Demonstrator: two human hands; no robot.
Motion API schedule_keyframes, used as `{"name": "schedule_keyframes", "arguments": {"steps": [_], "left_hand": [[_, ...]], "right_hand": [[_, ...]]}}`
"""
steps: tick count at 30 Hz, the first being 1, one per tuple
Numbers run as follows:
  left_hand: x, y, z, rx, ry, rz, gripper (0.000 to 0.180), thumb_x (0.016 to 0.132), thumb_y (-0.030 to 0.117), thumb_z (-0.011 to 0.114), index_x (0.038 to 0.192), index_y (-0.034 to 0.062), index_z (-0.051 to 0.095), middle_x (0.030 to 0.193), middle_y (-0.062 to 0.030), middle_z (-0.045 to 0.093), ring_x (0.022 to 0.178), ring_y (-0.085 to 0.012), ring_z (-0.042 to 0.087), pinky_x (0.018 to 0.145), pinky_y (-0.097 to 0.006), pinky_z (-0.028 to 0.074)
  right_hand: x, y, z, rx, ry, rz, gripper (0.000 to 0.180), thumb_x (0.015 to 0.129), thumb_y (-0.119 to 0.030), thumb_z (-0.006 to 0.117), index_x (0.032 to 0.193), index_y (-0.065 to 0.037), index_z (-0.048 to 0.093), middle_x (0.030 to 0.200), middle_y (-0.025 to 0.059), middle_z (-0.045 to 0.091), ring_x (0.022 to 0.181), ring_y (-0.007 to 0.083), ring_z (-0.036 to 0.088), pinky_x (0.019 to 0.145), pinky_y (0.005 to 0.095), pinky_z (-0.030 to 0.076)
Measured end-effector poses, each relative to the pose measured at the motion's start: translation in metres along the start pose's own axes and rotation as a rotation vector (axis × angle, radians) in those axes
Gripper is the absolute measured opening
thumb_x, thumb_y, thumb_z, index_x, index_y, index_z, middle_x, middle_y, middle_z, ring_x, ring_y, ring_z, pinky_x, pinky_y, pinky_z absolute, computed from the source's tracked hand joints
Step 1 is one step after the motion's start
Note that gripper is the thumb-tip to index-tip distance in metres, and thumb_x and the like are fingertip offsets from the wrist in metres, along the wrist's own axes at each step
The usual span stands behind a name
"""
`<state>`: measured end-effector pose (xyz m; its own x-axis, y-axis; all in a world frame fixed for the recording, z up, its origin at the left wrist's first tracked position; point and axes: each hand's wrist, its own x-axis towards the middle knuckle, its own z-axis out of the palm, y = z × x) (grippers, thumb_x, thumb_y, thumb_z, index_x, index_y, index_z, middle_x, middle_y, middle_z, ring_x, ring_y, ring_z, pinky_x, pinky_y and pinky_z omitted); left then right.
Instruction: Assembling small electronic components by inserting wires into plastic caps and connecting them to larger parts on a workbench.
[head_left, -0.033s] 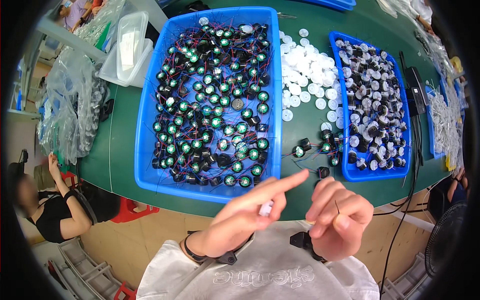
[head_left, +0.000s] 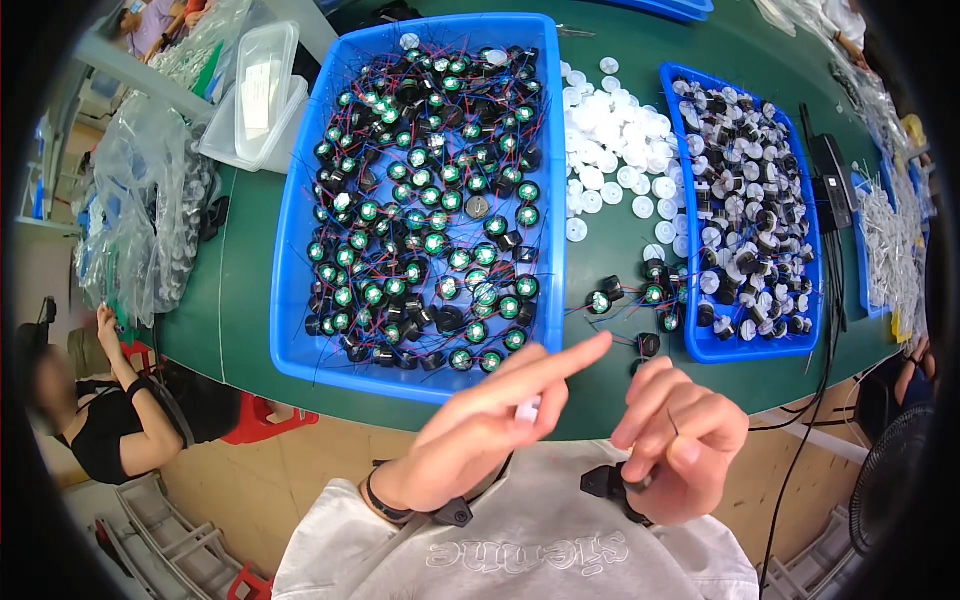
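My left hand (head_left: 480, 422) is in front of the large blue tray's near right corner, index finger stretched toward the right. Its other fingers curl round a small white plastic piece (head_left: 528, 408), mostly hidden. My right hand (head_left: 688, 442) is closed in a pinch. A thin dark wire (head_left: 672, 422) sticks up between its thumb and fingers, and a dark rounded part (head_left: 640, 483) shows below them, its kind not clear. Just beyond the hands, several black buzzers (head_left: 648, 345) with wires lie on the green table.
The large blue tray (head_left: 420, 385) holds many black buzzers with green faces. White plastic discs (head_left: 615, 130) are heaped beside it. A smaller blue tray (head_left: 752, 350) at right holds buzzers with white discs. A person (head_left: 110, 430) sits at left; a fan (head_left: 890, 480) stands at right.
My left hand has shifted slightly left. My right hand has turned a little, and the dark rounded part now shows below its fingers.
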<state>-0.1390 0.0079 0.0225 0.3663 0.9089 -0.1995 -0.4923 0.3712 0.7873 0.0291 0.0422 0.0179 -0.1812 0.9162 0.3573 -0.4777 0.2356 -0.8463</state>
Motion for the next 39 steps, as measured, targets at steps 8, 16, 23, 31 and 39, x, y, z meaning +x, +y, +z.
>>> {"name": "schedule_keyframes", "arguments": {"steps": [8,16,23,31,39], "left_hand": [[0.007,0.006,-0.001,0.102,0.153,0.190,0.062,0.080,0.022,0.047,0.130,-0.0103,0.029,0.087,-0.0046,0.032,0.071,-0.0135,0.041,0.059,-0.025,0.038],[0.006,-0.006,-0.006,-0.152,0.102,0.338,0.042,0.086,0.022,0.053,0.114,-0.0033,0.035,0.091,-0.0168,0.046,0.060,-0.0198,0.052,0.049,-0.027,0.045],[0.010,-0.016,-0.017,-0.301,-0.132,0.389,0.032,0.086,0.009,0.051,0.113,-0.0012,0.036,0.105,-0.0203,0.049,0.083,-0.0187,0.052,0.070,-0.032,0.046],[0.017,-0.017,-0.026,-0.120,-0.206,0.445,0.030,0.074,-0.007,0.056,0.103,-0.0054,0.051,0.094,-0.0114,0.044,0.084,-0.0219,0.054,0.073,-0.032,0.047],[0.016,-0.003,0.001,-0.206,0.190,0.283,0.030,0.082,0.012,0.054,0.105,-0.0067,0.050,0.105,-0.0180,0.045,0.080,-0.0257,0.057,0.067,-0.033,0.048]], "right_hand": [[0.001,-0.007,0.006,-0.244,-0.211,0.096,0.006,0.061,0.004,0.062,0.064,0.001,0.059,0.056,0.0070,0.059,0.054,0.0178,0.058,0.057,0.0297,0.038],[0.012,-0.009,0.016,-0.341,-0.259,0.100,0.007,0.057,0.003,0.060,0.060,-0.001,0.056,0.053,0.0057,0.057,0.048,0.0156,0.054,0.054,0.0276,0.036],[0.018,-0.011,0.018,-0.402,-0.288,0.053,0.002,0.057,-0.002,0.055,0.058,-0.003,0.054,0.052,0.0047,0.058,0.046,0.0136,0.052,0.053,0.0276,0.034],[0.018,-0.009,0.014,-0.361,-0.249,0.054,0.002,0.058,-0.002,0.055,0.058,-0.003,0.053,0.051,0.0045,0.057,0.046,0.0134,0.052,0.052,0.0278,0.034],[0.018,-0.008,0.008,-0.312,-0.198,0.107,0.010,0.054,0.006,0.061,0.059,-0.001,0.056,0.052,0.0047,0.055,0.045,0.0156,0.052,0.053,0.0266,0.035]]}}
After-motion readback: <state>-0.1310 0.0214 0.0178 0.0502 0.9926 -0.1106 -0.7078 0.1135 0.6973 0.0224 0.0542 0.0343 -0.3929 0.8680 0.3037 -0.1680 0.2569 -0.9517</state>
